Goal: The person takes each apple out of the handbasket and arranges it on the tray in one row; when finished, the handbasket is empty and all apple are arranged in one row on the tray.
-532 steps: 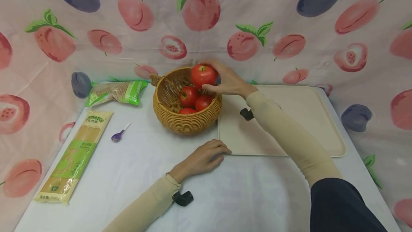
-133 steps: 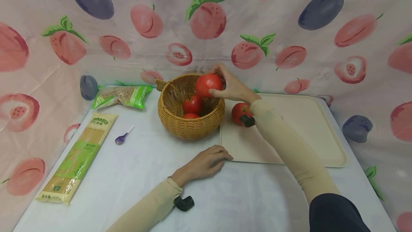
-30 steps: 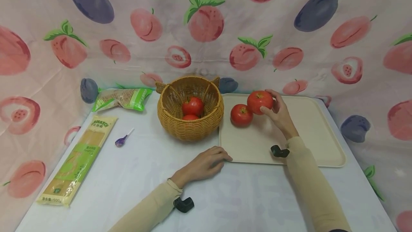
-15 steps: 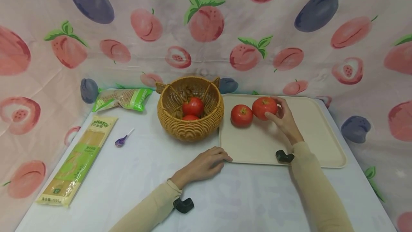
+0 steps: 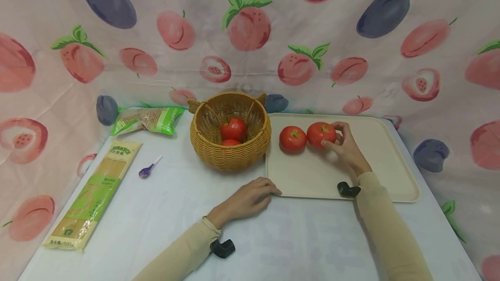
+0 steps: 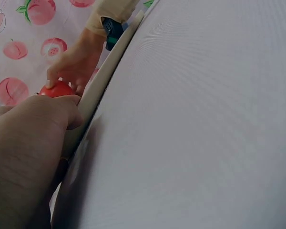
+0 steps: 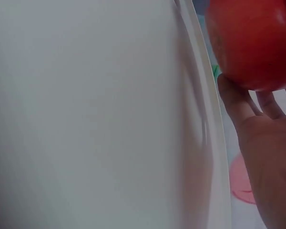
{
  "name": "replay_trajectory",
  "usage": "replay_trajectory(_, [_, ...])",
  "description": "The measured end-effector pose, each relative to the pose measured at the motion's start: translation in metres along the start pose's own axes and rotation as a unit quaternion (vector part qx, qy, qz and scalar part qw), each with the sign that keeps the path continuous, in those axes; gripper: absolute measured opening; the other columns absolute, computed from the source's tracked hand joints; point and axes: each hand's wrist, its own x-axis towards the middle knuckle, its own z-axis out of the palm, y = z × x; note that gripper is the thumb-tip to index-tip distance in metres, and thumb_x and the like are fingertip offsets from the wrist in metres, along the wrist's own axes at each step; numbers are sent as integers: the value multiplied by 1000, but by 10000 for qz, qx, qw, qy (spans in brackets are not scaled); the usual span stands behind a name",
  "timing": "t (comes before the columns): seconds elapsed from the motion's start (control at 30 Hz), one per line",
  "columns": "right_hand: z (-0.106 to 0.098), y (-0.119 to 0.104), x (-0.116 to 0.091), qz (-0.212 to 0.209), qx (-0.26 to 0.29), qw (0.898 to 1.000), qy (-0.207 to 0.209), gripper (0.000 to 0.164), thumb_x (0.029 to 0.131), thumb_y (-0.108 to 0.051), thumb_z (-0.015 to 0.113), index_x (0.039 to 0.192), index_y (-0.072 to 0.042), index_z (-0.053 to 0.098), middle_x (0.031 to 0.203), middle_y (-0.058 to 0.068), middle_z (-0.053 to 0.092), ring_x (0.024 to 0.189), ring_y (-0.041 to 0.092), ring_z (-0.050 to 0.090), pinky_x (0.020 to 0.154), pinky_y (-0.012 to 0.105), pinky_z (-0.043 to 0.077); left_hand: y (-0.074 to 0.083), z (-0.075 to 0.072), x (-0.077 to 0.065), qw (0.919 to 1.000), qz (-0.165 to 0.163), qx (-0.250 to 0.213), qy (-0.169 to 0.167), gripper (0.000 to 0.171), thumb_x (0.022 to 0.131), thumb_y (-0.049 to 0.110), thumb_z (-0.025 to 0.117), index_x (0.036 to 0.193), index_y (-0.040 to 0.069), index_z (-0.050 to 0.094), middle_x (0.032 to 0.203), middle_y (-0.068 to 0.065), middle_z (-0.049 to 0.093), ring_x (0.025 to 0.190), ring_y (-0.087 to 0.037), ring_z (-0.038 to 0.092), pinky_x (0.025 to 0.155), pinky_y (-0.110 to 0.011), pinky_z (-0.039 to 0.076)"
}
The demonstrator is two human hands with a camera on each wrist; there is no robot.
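My right hand (image 5: 347, 147) holds a red tomato (image 5: 321, 135) between thumb and fingers, low at the left part of the beige tray (image 5: 375, 177). Just left of it, a second tomato (image 5: 293, 139) sits on the tray. In the right wrist view the held tomato (image 7: 252, 43) fills the upper right corner, with fingers beneath and behind it. My left hand (image 5: 246, 198) rests on the table, its fingertips at the tray's near left corner. The wicker basket (image 5: 230, 159) beside the tray contains more tomatoes (image 5: 233, 129), partly hidden by its front wall.
A spaghetti packet (image 5: 93, 194) lies along the table's left side. Behind it is a green-and-clear bag (image 5: 148, 120) of brown food. A purple-wrapped lollipop (image 5: 146, 171) lies between them and the basket. A fruit-patterned cloth (image 5: 250, 73) hangs behind the table.
Over the whole span, two tomatoes have gone from basket to tray. In the last second, my right hand has moved its tomato slightly right and down. The left hand has stayed put.
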Motion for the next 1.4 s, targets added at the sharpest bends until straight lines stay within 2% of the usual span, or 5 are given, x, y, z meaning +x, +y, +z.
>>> replay_trajectory(0.47, [-3, 6, -1, 539, -4, 9972, -528, 72, 83, -22, 73, 131, -23, 20, 130, -5, 25, 127, 14, 42, 89, 7, 38, 1, -3, -1, 9999, -45, -94, 68, 29, 93, 10, 54, 118, 21, 62, 114, 9, 57, 112, -5, 50, 97, -23, 44])
replay_trajectory(0.67, [-4, 3, -1, 629, -333, 9948, -734, 86, 81, -26, 74, 142, -25, 14, 142, 9, 21, 135, 32, 34, 114, 46, 27, 0, -4, -1, 9999, -79, -81, 38, 29, 92, 10, 54, 118, 21, 62, 114, 9, 57, 112, -5, 51, 97, -23, 44])
replay_trajectory(0.93, [-5, 2, 0, -122, -593, 9972, -443, 63, 93, -29, 59, 144, -16, 25, 145, 17, 30, 137, 39, 29, 112, 59, 21, 0, -4, -2, 10000, -17, -85, 32, 29, 93, 10, 54, 119, 20, 62, 114, 9, 57, 112, -5, 50, 97, -24, 44])
replay_trajectory(1.17, [-2, -16, 3, -1146, -260, 9930, 87, 45, 94, -12, 56, 134, -1, 40, 130, 10, 46, 128, 33, 42, 108, 30, 37, -1, -1, 0, 9999, 28, -111, 25, 29, 93, 11, 53, 119, 21, 62, 115, 9, 57, 113, -5, 50, 98, -23, 43])
replay_trajectory(1.4, [6, -54, -2, -1539, -279, 9877, -70, 42, 91, -4, 58, 129, 9, 42, 125, 8, 49, 123, 39, 43, 108, 48, 35, 0, -1, 1, 9999, 3, -154, 31, 29, 93, 11, 53, 119, 20, 62, 115, 9, 57, 112, -5, 50, 97, -23, 44])
